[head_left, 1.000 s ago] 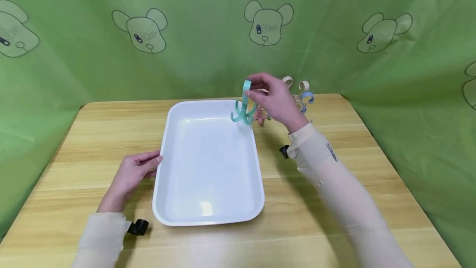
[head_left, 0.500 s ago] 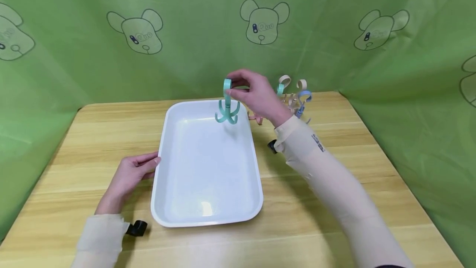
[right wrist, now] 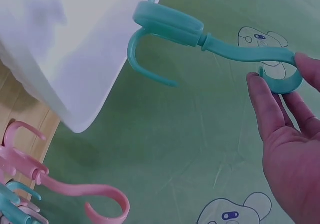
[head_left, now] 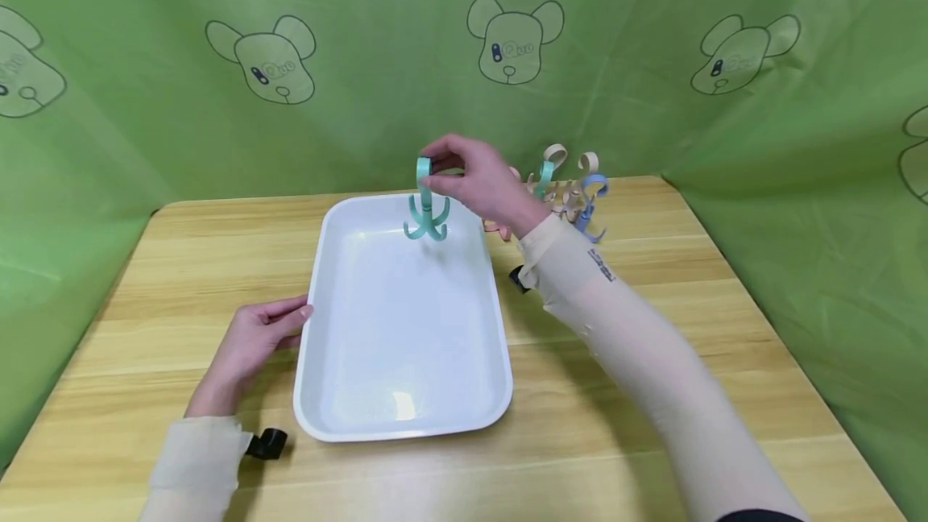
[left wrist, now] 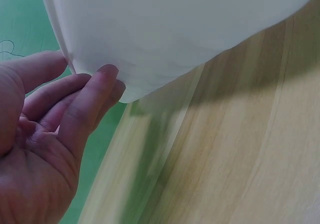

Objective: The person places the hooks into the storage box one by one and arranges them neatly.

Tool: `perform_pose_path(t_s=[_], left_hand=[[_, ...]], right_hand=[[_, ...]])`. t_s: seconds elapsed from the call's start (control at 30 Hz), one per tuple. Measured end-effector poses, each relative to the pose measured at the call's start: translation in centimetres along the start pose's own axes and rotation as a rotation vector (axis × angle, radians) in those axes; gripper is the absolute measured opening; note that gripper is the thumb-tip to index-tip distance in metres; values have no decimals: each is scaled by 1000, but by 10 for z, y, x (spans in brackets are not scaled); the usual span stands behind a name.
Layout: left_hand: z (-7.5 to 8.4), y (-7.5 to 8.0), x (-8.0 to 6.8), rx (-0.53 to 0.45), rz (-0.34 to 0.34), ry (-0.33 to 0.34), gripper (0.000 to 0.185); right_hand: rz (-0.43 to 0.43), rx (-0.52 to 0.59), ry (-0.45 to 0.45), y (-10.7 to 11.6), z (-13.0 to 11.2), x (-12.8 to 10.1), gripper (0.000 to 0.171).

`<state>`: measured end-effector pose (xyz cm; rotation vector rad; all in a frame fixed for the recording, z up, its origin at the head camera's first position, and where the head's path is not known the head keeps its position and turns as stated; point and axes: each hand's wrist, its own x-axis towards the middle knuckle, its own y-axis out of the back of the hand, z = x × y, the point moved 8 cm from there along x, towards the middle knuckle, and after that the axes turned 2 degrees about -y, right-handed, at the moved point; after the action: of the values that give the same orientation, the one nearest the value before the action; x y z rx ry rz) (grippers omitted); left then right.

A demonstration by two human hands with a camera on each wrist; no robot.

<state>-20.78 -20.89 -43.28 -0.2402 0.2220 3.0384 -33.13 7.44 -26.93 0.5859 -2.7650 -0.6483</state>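
Your right hand [head_left: 480, 180] pinches the turquoise four-pronged hook [head_left: 426, 211] above the far end of the white tray [head_left: 402, 329]; your left hand [head_left: 254, 334] pinches its left rim. Lower prongs first.

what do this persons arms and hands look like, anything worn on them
The left hand and right hand are bare. The left sleeve and right sleeve are cream, the right one with a dark marking. A black fitting shows at each wrist.
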Motion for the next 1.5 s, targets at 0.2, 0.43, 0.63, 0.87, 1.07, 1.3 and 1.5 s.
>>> perform_pose_path(t_s=[0.2,0.43,0.63,0.87,1.07,1.3,1.5], left_hand=[[0,1,0,14,2,1,52],[0,0,1,21,-5,10,52],[-1,-2,3,26,-11,8,51],[-1,0,4,36,-7,1,52],[-4,2,2,36,-6,3,51],[-7,2,2,25,1,13,51],[-7,1,4,22,-3,10,53]], right_hand=[[-50,-11,2,-12,-2,6,34],[-117,-66,-16,-29,-1,15,28],[-177,-124,-7,-45,-1,22,28],[-214,-142,7,-63,3,32,29],[-230,-143,7,-75,9,38,35],[-262,-139,-13,-85,17,40,34],[-296,-150,-17,-89,22,41,33]])
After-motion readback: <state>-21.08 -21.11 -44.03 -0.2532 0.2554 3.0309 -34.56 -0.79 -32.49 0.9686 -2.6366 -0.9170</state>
